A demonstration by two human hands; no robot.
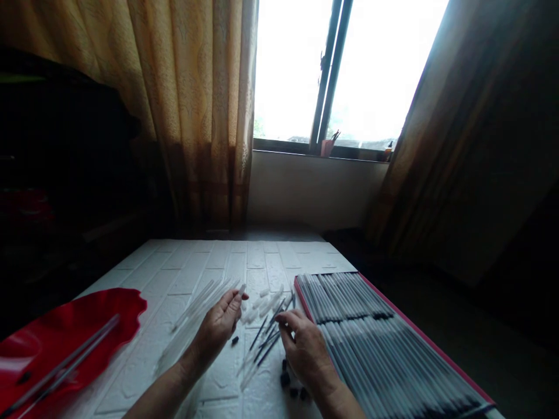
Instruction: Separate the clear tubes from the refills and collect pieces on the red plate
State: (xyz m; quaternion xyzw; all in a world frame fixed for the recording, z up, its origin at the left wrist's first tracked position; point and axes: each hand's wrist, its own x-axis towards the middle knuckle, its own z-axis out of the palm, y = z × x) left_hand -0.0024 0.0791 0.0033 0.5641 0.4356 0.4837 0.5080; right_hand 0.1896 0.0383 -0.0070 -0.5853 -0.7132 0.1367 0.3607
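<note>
Small clear pieces (262, 307) were strewn over the white table (209, 256) between the two hands, and one pale piece (241, 289) was held up by the left hand (225, 317), pinched between thumb and fingertips. On the right hand (305, 346), thumb and forefinger were drawn to a narrow gap just beside the loose dark rods (266, 343); whether anything thin was gripped there could not be told. Long clear tubes (193, 306) were spread to the left, partly hidden by the left forearm, and small black pieces (285, 379) were clustered beside the right wrist. Packed tubes (375, 361) were laid in two rows in a red-edged box (419, 330).

The pale piece, it was judged, could be dropped if the pinch were loosened, and could then be lost among its likes. Because the dark rods were crossed over one another, several could be dragged along if one were pulled out. The black pieces could be scattered by a sweep of the right wrist, and the packed rows could be disturbed if the box were bumped.
</note>
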